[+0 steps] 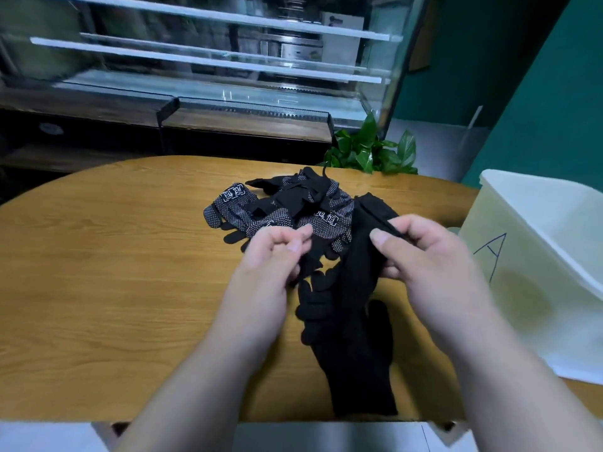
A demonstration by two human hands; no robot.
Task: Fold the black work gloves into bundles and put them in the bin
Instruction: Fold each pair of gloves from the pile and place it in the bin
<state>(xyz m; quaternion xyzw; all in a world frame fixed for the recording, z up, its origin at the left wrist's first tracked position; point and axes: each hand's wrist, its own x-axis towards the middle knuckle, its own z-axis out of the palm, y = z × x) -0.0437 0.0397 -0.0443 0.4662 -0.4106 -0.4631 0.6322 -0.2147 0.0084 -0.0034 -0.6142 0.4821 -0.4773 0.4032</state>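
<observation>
Case (208, 60): glass-fronted, far behind the table; no part in the task
Table (114, 256): wooden; carries all the gloves
Bin (538, 256): pale, marked A, at the right edge beside the right hand, likely so bundles go in with a short reach; no bundle shows in the part visible
Near gloves (355, 353): plain black, stretched from the near edge toward the far heap; far end raised, probably being lined up for folding
Pile (293, 203): dotted black gloves heaped far centre, waiting
Right hand (430, 256): thumb and fingers pinch the raised end
Left hand (270, 256): fingers curled just left of the gloves; whether it grips cloth, cannot tell
</observation>
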